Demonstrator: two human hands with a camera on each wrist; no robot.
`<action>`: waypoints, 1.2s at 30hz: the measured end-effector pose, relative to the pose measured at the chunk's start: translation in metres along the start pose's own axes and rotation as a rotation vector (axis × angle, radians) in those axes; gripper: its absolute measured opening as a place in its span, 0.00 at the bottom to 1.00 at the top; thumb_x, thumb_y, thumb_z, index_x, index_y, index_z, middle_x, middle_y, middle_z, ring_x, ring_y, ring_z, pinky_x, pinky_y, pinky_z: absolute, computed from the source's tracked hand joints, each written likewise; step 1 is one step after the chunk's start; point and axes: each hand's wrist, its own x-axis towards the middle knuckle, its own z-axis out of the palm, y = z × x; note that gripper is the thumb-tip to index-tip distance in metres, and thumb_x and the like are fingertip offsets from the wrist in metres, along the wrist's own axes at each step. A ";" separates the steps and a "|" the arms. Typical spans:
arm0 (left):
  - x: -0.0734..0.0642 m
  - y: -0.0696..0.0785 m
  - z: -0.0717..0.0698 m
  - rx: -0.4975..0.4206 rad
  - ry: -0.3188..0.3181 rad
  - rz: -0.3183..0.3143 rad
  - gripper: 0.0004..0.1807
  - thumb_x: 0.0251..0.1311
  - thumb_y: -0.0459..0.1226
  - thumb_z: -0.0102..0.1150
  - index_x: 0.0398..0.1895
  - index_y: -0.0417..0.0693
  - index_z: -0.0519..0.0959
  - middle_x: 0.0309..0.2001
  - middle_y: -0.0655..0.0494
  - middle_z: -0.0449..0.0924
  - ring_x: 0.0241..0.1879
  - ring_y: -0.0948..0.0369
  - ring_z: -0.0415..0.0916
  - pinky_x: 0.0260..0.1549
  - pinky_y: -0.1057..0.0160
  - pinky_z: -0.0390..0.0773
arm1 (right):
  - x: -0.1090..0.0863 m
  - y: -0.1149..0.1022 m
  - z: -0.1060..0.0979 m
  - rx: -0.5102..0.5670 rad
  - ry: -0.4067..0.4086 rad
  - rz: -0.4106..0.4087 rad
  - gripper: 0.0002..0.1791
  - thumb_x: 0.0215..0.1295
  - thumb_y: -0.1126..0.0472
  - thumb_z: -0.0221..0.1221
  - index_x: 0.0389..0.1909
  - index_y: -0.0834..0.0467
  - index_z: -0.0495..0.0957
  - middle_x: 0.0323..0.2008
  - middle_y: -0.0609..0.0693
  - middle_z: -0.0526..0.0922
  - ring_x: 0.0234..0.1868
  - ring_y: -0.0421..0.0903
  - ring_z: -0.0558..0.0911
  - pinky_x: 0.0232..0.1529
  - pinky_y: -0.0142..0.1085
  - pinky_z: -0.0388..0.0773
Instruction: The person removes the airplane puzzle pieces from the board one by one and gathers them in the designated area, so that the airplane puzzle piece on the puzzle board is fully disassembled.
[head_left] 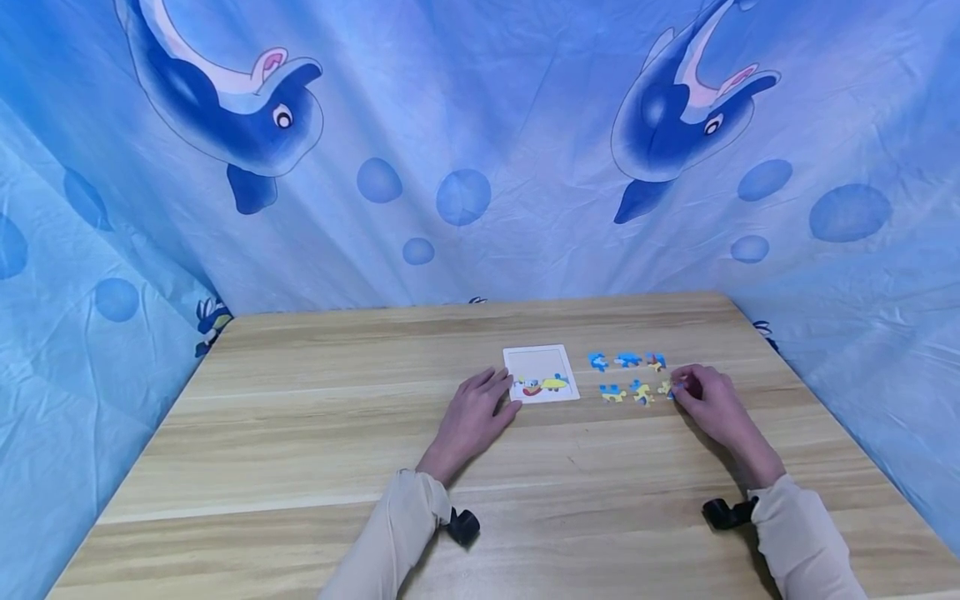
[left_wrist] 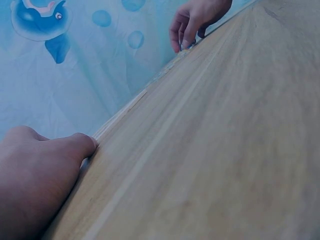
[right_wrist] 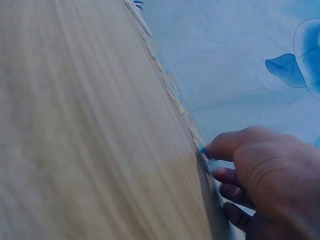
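A white square puzzle tray (head_left: 534,363) lies on the table, with a few joined yellow and coloured pieces (head_left: 553,384) along its lower edge. My left hand (head_left: 471,421) rests flat beside it, fingertips touching the tray's left edge. To the right of the tray lie several loose blue and yellow puzzle pieces (head_left: 628,359) in two rows. At the right end of the nearer row, my right hand (head_left: 712,407) pinches a blue and yellow puzzle piece (head_left: 666,388) between thumb and fingers. Those fingers partly cover the piece. In the right wrist view the fingertips (right_wrist: 212,150) are low at the tabletop.
The wooden table (head_left: 300,433) reaches back to a blue curtain (head_left: 525,242) printed with dolphins and bubbles. Both forearms lie over the near part of the table, with a small black wrist camera (head_left: 462,527) on the left and another black camera (head_left: 727,513) on the right.
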 end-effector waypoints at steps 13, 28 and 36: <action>0.000 0.000 0.000 0.000 -0.011 0.000 0.28 0.67 0.53 0.52 0.63 0.47 0.74 0.65 0.52 0.71 0.67 0.54 0.64 0.65 0.53 0.63 | -0.002 0.005 0.002 0.047 -0.020 0.055 0.10 0.68 0.66 0.55 0.46 0.67 0.77 0.36 0.58 0.76 0.36 0.49 0.72 0.34 0.34 0.69; -0.002 0.001 0.000 -0.008 -0.008 -0.004 0.28 0.66 0.52 0.52 0.63 0.47 0.74 0.65 0.52 0.71 0.67 0.54 0.64 0.65 0.53 0.63 | -0.002 0.003 0.002 0.113 0.020 0.090 0.16 0.73 0.59 0.51 0.49 0.68 0.76 0.39 0.59 0.76 0.37 0.47 0.72 0.33 0.28 0.69; 0.000 0.000 0.000 -0.004 -0.001 0.003 0.27 0.67 0.53 0.52 0.63 0.47 0.74 0.64 0.52 0.72 0.67 0.54 0.64 0.65 0.53 0.63 | 0.006 -0.015 0.003 0.169 0.023 0.011 0.13 0.70 0.64 0.54 0.48 0.70 0.76 0.39 0.61 0.77 0.38 0.48 0.74 0.35 0.25 0.71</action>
